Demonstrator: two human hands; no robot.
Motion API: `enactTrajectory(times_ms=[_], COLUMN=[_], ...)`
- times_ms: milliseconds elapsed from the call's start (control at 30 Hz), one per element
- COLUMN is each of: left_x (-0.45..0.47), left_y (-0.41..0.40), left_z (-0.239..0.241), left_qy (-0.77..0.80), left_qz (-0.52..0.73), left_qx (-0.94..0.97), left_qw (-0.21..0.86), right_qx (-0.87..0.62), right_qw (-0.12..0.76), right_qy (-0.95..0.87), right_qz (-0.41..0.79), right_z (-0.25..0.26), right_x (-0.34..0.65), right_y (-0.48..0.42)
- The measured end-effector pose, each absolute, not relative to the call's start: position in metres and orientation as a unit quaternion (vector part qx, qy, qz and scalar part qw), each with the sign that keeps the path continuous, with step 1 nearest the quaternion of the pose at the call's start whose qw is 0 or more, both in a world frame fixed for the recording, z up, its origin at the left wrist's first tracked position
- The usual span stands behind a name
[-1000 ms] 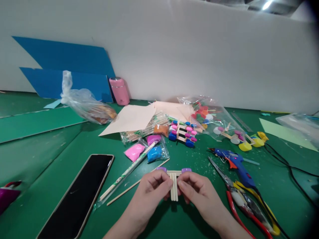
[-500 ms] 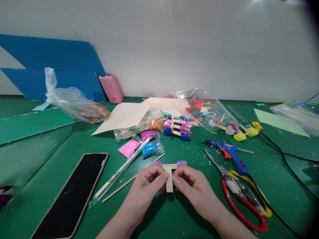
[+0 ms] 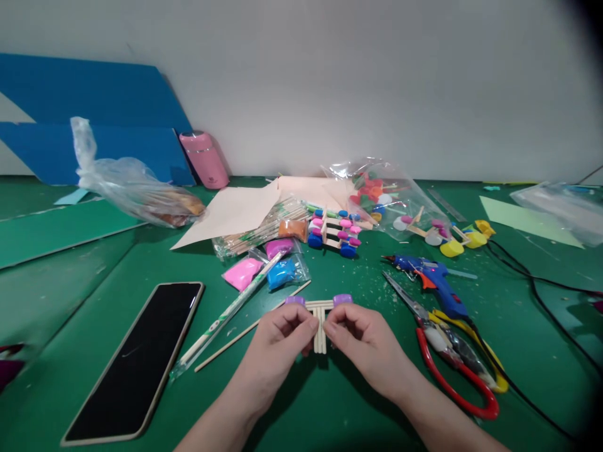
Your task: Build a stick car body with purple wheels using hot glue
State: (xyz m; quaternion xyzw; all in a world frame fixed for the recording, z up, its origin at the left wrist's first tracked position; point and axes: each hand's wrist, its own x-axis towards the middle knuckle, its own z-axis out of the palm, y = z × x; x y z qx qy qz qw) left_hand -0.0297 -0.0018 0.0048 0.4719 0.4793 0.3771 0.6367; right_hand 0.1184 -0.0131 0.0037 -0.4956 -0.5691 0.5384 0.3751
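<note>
Between my hands is a small T-shaped frame of thin wooden sticks (image 3: 320, 339), with a purple clay wheel (image 3: 295, 301) at the left end of its crossbar and another purple wheel (image 3: 343, 299) at the right end. My left hand (image 3: 282, 336) pinches the frame from the left, thumb on the stem. From the other side my right hand (image 3: 360, 336) grips it with thumb and bent fingers. The fingertips under the frame are partly hidden. A loose wooden stick (image 3: 226, 347) lies on the green table just left of my left hand.
A phone (image 3: 136, 364) lies at left beside wrapped chopsticks (image 3: 230, 311). Clay packets (image 3: 242, 272) sit ahead, with a finished stick model (image 3: 333, 235) behind. At right are a blue glue gun (image 3: 436, 279) with a black cord, red-handled scissors (image 3: 452, 358) and yellow-handled pliers (image 3: 471, 351).
The whole view has shifted slightly, so most things sit a little higher. Both hands keep their hold on the stick frame, with hardly any movement.
</note>
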Motion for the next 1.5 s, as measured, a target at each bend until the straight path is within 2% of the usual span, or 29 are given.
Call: enactTrajectory(times_ms=[667,1500], left_x=[-0.0267,-0.0267], left_y=[-0.0032,-0.0019], left_z=[0.0034,0.0048], left_qy=[0.476,0.497], left_qz=[0.382,0.381], left_qx=[0.457,0.427], left_qw=[0.647,0.652], right_qx=[-0.514,-0.509], right_qw=[0.372,0.361], right_qy=[-0.579,-0.549], right_qz=[0.513,0.556], right_z=[0.0045,0.0065], right_x=[0.1169,0.1125], right_y=[-0.0122,-0.01])
